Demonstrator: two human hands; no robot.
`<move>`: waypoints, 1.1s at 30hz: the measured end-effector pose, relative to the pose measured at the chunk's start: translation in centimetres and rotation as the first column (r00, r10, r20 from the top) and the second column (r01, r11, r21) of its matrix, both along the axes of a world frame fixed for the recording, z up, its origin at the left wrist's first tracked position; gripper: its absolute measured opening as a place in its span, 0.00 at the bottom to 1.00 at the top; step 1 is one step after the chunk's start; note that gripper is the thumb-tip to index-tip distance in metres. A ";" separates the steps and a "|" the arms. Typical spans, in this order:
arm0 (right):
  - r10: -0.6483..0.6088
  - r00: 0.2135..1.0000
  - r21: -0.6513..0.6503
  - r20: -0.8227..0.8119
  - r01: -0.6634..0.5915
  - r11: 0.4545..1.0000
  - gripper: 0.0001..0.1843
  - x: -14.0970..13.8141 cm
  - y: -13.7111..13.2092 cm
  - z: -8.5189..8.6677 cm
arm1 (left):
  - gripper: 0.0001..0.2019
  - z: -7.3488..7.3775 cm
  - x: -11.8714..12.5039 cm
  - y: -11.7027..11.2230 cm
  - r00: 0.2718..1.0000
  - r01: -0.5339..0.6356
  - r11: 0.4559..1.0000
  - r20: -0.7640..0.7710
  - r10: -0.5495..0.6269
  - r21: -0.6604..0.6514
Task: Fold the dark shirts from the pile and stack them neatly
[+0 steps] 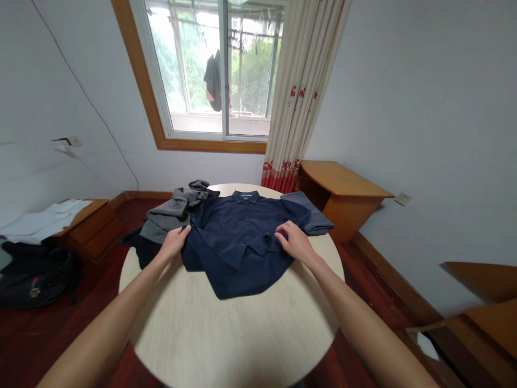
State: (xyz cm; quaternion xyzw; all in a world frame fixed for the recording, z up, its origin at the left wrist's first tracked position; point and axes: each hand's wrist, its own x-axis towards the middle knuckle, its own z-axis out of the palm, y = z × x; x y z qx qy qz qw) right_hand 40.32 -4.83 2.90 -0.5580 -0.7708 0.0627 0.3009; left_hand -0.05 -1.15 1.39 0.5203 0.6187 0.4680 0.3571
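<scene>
A dark navy collared shirt (242, 215) lies front up on a round, pale wooden table (226, 334), its collar toward the window. Its sleeves are folded across the lower front, and the hem spreads toward me. At the shirt's left edge, my left hand (173, 241) pinches the fabric between thumb and fingers. My right hand (297, 241) is over the shirt's right side, near a sleeve cuff; its fingers are loosely curved with a gap to the thumb, and no cloth shows between them.
Crumpled grey clothing (169, 215) sits at the table's left, with black cloth (145, 250) under it. A folded blue-grey garment (317, 215) lies at the right, partly under the shirt. Beyond stand a wooden desk (343, 180) and a curtain (301, 97). A black bag (36, 275) is on the left.
</scene>
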 end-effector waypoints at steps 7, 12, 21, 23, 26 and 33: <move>0.329 0.941 -0.341 0.078 -0.285 0.896 0.22 -0.1 -4.9 -1.6 | 0.34 -1.2 -1.1 -1.0 0.995 0.039 0.999 0.097 -0.039 -0.002; 0.238 0.955 -0.266 0.178 -0.187 0.946 0.11 -0.4 -4.4 -3.1 | 0.36 -0.7 -0.5 -1.3 0.982 0.049 0.999 0.183 -0.049 0.003; 0.011 0.957 -0.204 0.291 0.050 0.978 0.14 -1.3 -1.0 -4.0 | 0.33 -0.1 0.3 -2.6 0.964 0.100 0.995 0.247 -0.100 0.011; 0.004 0.988 -0.159 0.157 0.021 0.987 0.14 -0.8 -0.4 -4.0 | 0.33 -0.2 0.0 -2.7 0.962 0.098 0.995 0.256 -0.097 0.012; -0.017 0.970 -0.095 -0.241 -0.006 0.995 0.17 1.0 0.3 -3.6 | 0.32 -0.2 -0.4 -2.8 0.960 0.086 0.996 0.265 -0.088 0.016; -0.070 0.673 -0.310 -0.736 -0.243 0.919 0.30 6.6 -0.6 -0.4 | 0.28 1.5 -0.2 -3.1 0.917 0.066 0.995 0.389 -0.092 0.080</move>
